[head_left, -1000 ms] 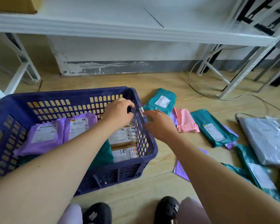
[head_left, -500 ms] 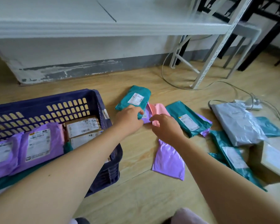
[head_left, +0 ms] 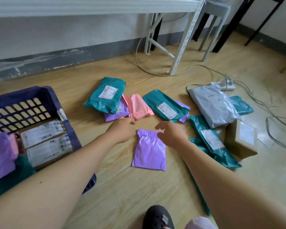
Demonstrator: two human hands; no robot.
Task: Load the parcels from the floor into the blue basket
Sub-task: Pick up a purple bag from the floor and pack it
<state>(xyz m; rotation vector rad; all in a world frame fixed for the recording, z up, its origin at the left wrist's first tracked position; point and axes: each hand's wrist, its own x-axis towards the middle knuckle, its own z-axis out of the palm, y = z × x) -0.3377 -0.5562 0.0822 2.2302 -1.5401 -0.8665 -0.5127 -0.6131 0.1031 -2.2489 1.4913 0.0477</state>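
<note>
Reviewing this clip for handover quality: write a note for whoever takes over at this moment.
Left hand: open, empty, near the pink plastic mailer.
Right hand: open, at the top edge of the flat purple plastic mailer on the floor.
Done: blue slotted plastic basket holds several parcels.
To do: both those mailers, teal plastic mailers, grey plastic bag, brown cardboard box.

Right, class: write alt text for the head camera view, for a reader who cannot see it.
A person's left hand and right hand reach toward a flat purple parcel on the wooden floor. To their left stands a blue basket already holding labelled parcels; beyond lie teal parcels, a pink parcel, a grey parcel and a cardboard box.
</note>
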